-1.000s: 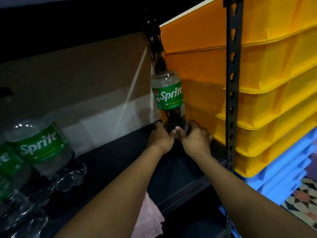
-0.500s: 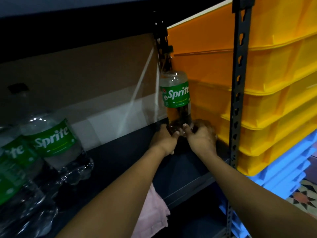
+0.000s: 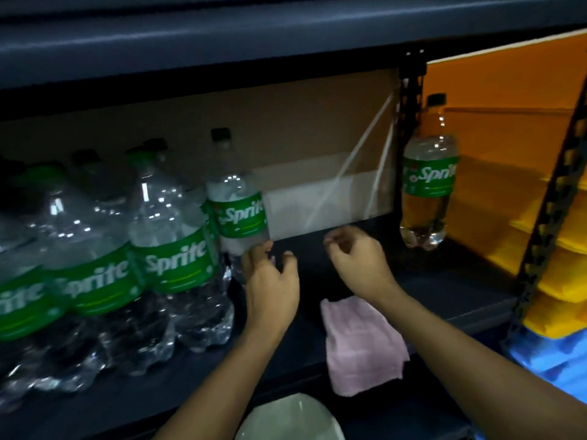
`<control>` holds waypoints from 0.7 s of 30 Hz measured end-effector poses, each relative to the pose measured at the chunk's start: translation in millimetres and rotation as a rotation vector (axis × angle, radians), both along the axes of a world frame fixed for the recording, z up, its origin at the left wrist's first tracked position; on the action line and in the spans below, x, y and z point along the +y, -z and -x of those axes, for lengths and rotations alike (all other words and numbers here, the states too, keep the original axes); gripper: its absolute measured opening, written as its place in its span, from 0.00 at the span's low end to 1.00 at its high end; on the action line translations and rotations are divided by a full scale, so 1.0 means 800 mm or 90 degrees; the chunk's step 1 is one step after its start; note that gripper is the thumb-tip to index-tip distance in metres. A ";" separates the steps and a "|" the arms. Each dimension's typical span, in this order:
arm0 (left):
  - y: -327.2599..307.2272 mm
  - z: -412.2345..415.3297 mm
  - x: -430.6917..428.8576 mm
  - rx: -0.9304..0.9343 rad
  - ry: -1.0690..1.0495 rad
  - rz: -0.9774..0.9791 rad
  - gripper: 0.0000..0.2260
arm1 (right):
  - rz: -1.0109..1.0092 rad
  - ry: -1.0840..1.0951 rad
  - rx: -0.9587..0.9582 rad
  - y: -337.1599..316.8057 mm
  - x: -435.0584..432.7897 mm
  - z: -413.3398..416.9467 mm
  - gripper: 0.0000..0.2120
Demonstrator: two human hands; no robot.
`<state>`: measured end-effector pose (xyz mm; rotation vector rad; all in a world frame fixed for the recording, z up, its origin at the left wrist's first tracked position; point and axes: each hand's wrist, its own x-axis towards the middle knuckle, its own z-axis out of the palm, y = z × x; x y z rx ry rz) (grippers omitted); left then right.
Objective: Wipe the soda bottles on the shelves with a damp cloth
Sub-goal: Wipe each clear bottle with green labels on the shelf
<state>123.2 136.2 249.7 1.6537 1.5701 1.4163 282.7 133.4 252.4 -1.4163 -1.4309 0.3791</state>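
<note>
- on the dark shelf [image 3: 444,281] before you, a crowd of clear sprite bottles [image 3: 171,258] stands at the left. one lone sprite bottle [image 3: 428,185] stands upright at the far right, by the metal post [image 3: 409,122], well apart from the rest.
- your left hand [image 3: 270,281] hovers with loosely curled fingers, holding nothing, just beside the base of the nearest bottle [image 3: 238,214]. whether a fingertip touches it cannot be told.
- your right hand [image 3: 355,258] hangs over bare shelf, fingers loosely curled, also holding nothing.
- the pink cloth [image 3: 362,344] lies crumpled at the shelf's front edge, under your right wrist, gripped by neither hand.
- the step in hand looks like taking up the next bottle. grip it low on the body with your left hand, below the label, and keep it upright.
- take the cloth in your right hand before lifting, so the wipe can begin at once.
- draw the bottle straight out, because its neighbours stand packed together and could topple.
- a white bowl [image 3: 286,420] shows at the bottom, nearest you, so mind it as you pull back.
</note>
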 end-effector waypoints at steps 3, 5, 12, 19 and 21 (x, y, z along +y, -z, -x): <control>0.010 0.025 -0.002 0.031 -0.013 0.016 0.22 | 0.062 -0.066 0.068 -0.005 0.022 0.055 0.04; 0.016 0.036 -0.001 0.047 0.006 0.061 0.29 | 0.104 -0.092 0.102 -0.003 0.042 0.083 0.07; 0.018 0.051 0.030 -0.025 0.038 0.134 0.32 | 0.194 -0.167 0.169 0.002 0.093 0.120 0.31; 0.004 0.048 0.027 -0.110 0.030 0.132 0.44 | 0.192 -0.226 0.204 -0.001 0.102 0.118 0.26; 0.004 0.050 0.025 -0.126 0.026 0.144 0.43 | 0.192 -0.210 0.226 -0.001 0.092 0.115 0.26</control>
